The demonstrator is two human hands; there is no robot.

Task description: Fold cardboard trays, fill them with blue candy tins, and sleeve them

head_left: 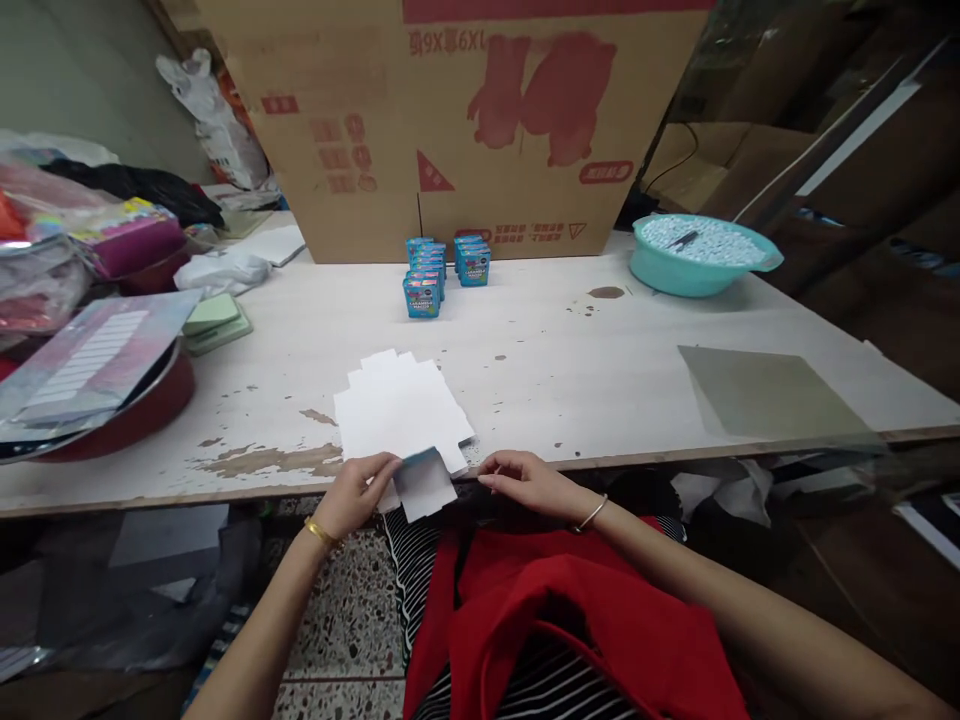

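Red cloth [600,610] nearest; white carton [427,487] between hands [367,487] [534,483].

A brown cardboard carton [375,130] stands behind a red bowl [142,410] holding printed sheets

At the wrist of the person's left hand [366,492] is a gold-coloured bracelet [323,534]; at that of the right hand [534,484], a thin, pale metallic bangle [592,513]. Both forearms are bare. A bright red garment [592,590], with a narrow strap-like band [491,650], lies over black clothing with thin white stripes [555,680].
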